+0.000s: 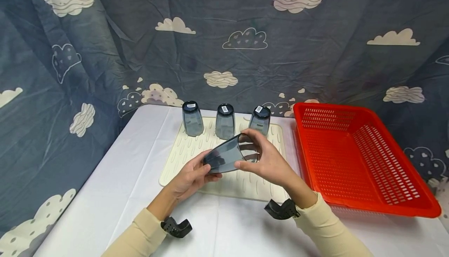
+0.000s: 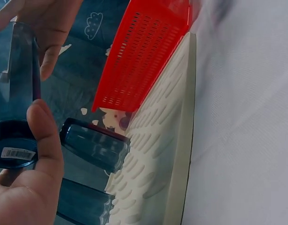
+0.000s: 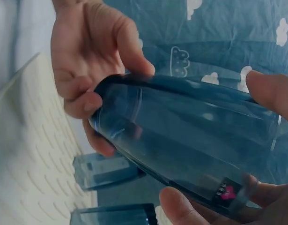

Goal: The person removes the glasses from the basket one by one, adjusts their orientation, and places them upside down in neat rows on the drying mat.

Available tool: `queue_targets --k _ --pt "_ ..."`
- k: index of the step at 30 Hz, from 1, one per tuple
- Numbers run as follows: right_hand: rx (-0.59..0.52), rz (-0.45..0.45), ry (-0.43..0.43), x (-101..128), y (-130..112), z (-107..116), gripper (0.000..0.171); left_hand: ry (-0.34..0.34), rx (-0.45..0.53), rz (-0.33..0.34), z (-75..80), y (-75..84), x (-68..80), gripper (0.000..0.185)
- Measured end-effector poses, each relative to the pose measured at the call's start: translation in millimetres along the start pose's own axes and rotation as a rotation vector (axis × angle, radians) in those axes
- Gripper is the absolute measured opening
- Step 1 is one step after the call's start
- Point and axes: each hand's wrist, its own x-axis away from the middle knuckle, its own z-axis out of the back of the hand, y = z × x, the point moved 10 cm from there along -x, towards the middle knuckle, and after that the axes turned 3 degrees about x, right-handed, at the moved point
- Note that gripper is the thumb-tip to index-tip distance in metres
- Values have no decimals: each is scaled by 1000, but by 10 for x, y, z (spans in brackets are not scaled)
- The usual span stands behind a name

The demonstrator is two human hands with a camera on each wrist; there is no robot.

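Observation:
Both hands hold one blue-grey drinking glass [image 1: 224,156] tilted on its side above a cream drying mat [image 1: 245,185]. My left hand [image 1: 191,177] grips its base end, thumb on top; a barcode sticker [image 2: 18,153] shows on the base in the left wrist view. Around the rim end curl the fingers of my right hand [image 1: 268,157], with the thumb on the near side. A small dark label with a pink mark [image 3: 227,191] is visible near the rim in the right wrist view. Behind, a left glass [image 1: 193,120], a middle glass [image 1: 225,122] and a right glass [image 1: 260,121] stand upside down on the mat.
A red plastic basket [image 1: 350,206] with perforated walls stands to the right of the mat. White cloth [image 1: 140,163] covers the table. A dark curtain with cloud prints [image 1: 217,23] hangs behind and at the sides. Each wrist wears a black camera strap.

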Motion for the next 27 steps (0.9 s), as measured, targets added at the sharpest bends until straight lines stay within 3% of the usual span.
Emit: queue_targets --k 6,14,19,27 --pt "36 -12 -23 7 66 -11 73 40 -92 9 27 49 7 62" --pt "22 -106 -29 62 221 10 75 157 -327 42 126 270 -16 62" --pt "-27 -145 -53 70 299 -52 78 203 -486 65 160 486 -19 61" --pt "-57 -164 -28 -9 334 -78 82 212 -600 69 146 840 -101 63"
